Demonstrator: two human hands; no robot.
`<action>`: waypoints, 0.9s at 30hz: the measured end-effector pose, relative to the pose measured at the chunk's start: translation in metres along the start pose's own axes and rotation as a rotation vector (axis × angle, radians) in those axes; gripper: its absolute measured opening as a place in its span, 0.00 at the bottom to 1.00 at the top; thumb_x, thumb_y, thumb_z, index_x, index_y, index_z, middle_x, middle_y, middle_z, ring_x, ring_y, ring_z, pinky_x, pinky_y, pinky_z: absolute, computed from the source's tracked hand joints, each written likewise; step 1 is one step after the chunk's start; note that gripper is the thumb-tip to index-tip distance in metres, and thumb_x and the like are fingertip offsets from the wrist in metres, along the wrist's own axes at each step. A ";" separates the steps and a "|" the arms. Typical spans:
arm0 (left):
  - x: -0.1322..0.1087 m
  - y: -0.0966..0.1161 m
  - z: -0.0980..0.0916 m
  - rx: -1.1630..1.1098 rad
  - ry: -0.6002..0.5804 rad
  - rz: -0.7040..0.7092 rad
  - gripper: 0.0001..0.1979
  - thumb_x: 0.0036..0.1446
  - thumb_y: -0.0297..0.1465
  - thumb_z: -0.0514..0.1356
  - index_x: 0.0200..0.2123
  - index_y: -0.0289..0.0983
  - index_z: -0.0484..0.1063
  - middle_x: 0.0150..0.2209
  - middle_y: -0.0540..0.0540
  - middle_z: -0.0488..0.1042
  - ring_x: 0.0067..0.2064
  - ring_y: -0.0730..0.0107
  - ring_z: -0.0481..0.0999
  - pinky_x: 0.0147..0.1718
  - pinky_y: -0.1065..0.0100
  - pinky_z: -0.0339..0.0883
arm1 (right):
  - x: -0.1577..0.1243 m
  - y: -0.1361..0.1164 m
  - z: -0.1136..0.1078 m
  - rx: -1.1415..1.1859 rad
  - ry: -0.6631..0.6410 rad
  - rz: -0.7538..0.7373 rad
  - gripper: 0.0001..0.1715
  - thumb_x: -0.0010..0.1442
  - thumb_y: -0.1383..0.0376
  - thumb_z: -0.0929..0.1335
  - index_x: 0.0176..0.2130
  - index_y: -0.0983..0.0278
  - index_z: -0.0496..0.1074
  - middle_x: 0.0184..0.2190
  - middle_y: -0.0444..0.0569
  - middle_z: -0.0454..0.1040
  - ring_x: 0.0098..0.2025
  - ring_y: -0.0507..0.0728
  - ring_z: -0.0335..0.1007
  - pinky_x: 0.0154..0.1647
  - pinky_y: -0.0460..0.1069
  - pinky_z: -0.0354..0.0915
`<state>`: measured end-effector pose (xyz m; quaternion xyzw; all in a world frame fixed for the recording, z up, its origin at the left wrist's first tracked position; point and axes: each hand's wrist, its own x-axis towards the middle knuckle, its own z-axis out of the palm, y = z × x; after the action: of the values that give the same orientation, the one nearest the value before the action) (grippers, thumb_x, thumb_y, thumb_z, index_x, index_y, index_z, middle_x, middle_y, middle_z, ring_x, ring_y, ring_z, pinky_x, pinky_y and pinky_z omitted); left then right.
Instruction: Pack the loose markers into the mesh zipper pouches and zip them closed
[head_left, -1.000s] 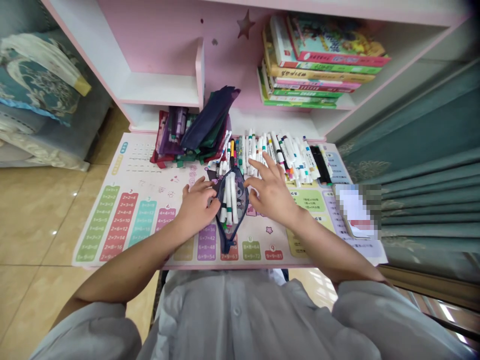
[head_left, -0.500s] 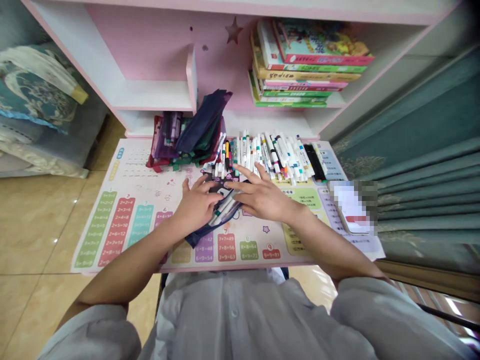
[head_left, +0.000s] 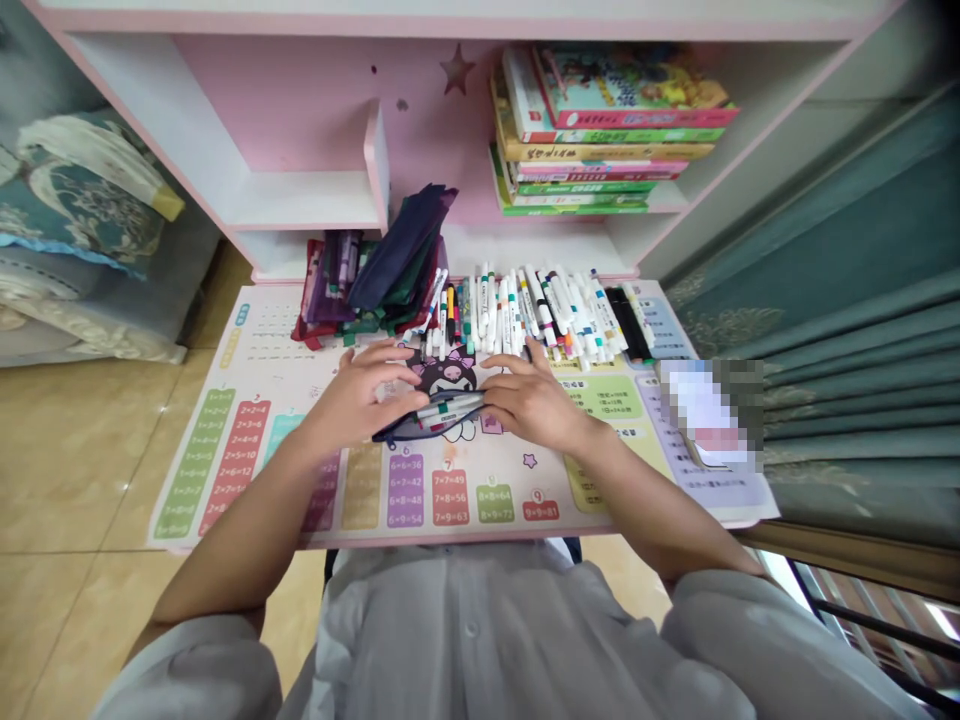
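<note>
A dark blue zip pencil pouch (head_left: 397, 432) lies across the desk in front of me, its mouth gaping. Inside it are white markers (head_left: 448, 409). At the pouch's left end is my left hand (head_left: 360, 395), its thumb along the upper edge and its other fingers stretched out and apart. My right hand (head_left: 532, 398) has its fingers closed on the pouch's right end; the thumb is hidden. Beyond the hands, a row of loose white markers (head_left: 511, 310) lies side by side, with a few black markers (head_left: 628, 322) at its right.
More mesh pouches in dark blue (head_left: 401, 250), purple and red are piled at the back left. A stack of books (head_left: 607, 150) fills the right shelf. A blurred-out phone (head_left: 697, 410) lies at the desk's right edge. Times tables cover the desk mat (head_left: 465, 500).
My hands have moved apart to the pouch's two ends. The pouch now lies more level and its opening with the markers shows more fully. The printed cartoon face behind it is uncovered.
</note>
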<state>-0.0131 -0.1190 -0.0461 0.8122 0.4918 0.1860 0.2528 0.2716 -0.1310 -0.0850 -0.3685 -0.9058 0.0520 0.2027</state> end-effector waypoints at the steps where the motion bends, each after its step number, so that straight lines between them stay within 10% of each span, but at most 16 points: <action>1: -0.001 -0.007 -0.006 -0.011 -0.041 0.004 0.18 0.57 0.50 0.64 0.41 0.44 0.81 0.63 0.41 0.73 0.69 0.47 0.63 0.68 0.44 0.52 | -0.001 0.003 -0.001 -0.002 0.001 0.021 0.13 0.67 0.64 0.68 0.31 0.57 0.80 0.36 0.43 0.84 0.58 0.61 0.72 0.74 0.71 0.35; 4: -0.003 -0.022 -0.016 0.069 -0.170 0.059 0.25 0.42 0.52 0.73 0.40 0.45 0.81 0.62 0.42 0.73 0.69 0.40 0.62 0.69 0.40 0.46 | -0.002 0.010 -0.005 0.000 0.005 0.071 0.15 0.67 0.63 0.68 0.30 0.58 0.79 0.33 0.43 0.83 0.58 0.61 0.73 0.73 0.71 0.36; 8: -0.001 -0.025 -0.010 0.158 -0.142 0.057 0.05 0.52 0.37 0.67 0.33 0.45 0.81 0.57 0.46 0.78 0.68 0.45 0.65 0.70 0.37 0.38 | -0.002 0.019 -0.009 0.027 -0.026 0.112 0.13 0.66 0.62 0.68 0.31 0.56 0.80 0.31 0.43 0.82 0.58 0.63 0.72 0.72 0.72 0.39; 12: 0.001 -0.021 0.001 0.173 -0.080 0.038 0.08 0.54 0.30 0.61 0.32 0.46 0.81 0.54 0.48 0.80 0.67 0.48 0.67 0.69 0.36 0.35 | 0.010 0.018 -0.015 0.022 -0.068 0.103 0.11 0.64 0.61 0.69 0.31 0.56 0.80 0.38 0.46 0.82 0.60 0.66 0.70 0.70 0.74 0.44; 17: 0.001 -0.021 0.003 0.182 -0.039 0.031 0.06 0.55 0.31 0.63 0.29 0.45 0.81 0.51 0.48 0.81 0.67 0.48 0.67 0.68 0.36 0.34 | 0.042 -0.014 -0.010 0.063 -0.007 0.039 0.13 0.63 0.56 0.71 0.31 0.58 0.79 0.54 0.51 0.77 0.69 0.70 0.58 0.69 0.72 0.47; 27: -0.002 -0.017 0.008 0.192 -0.022 0.065 0.08 0.54 0.28 0.62 0.29 0.46 0.82 0.51 0.49 0.80 0.67 0.46 0.67 0.69 0.36 0.32 | 0.070 -0.060 0.016 0.131 0.021 0.123 0.15 0.61 0.53 0.73 0.30 0.61 0.78 0.55 0.53 0.76 0.70 0.72 0.55 0.70 0.73 0.41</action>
<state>-0.0217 -0.1163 -0.0626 0.8501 0.4781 0.1372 0.1730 0.1805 -0.1252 -0.0620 -0.4099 -0.8739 0.1195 0.2324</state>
